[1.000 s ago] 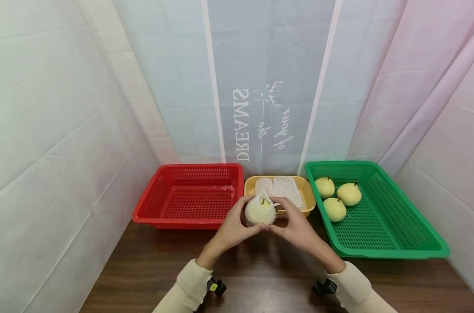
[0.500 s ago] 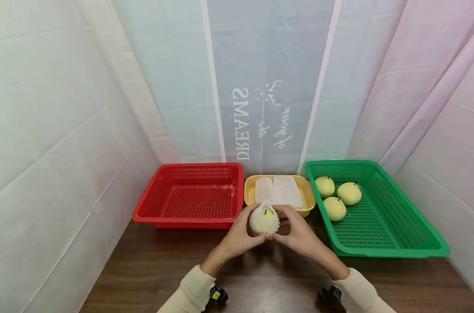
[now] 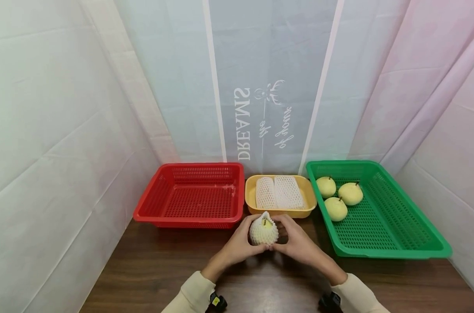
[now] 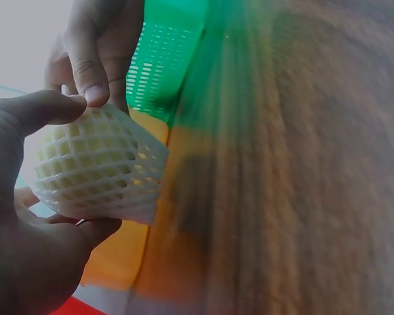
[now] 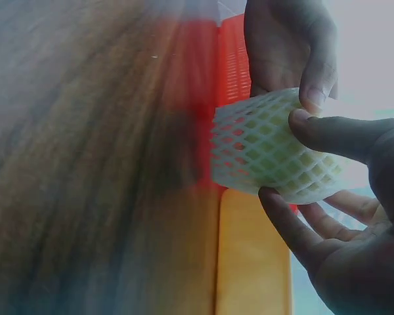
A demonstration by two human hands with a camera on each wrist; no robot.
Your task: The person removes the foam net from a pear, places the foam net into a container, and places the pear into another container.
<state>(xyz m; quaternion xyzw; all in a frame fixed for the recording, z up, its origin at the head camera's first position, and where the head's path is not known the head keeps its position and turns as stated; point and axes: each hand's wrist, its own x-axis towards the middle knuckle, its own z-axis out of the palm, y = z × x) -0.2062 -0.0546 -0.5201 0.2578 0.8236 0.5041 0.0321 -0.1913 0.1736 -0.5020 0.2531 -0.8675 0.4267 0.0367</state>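
Observation:
Between both hands is a pale yellow pear (image 3: 263, 234) in a white foam net sleeve. The left hand (image 3: 238, 244) grips its left side and the right hand (image 3: 299, 245) its right side, thumbs meeting at the near side. At the top, the stem shows through the sleeve's opening. In the left wrist view the net (image 4: 95, 164) covers the fruit, and its loose lower end extends past it. From the right wrist, thumb and fingers hold the netted pear (image 5: 279, 147) from opposite sides.
Behind the hands stands a yellow tray (image 3: 280, 213) with flat white foam nets (image 3: 288, 193). A red basket (image 3: 198, 202) sits left, with no fruit visible in it. The green basket (image 3: 393, 226) at right holds three bare pears (image 3: 336, 209). Fabric walls enclose the wooden table (image 3: 151, 261).
Both hands have drawn the netted pear toward the person, away from the yellow tray, and more of the foam nets in the tray now shows. The baskets and other pears stay put.

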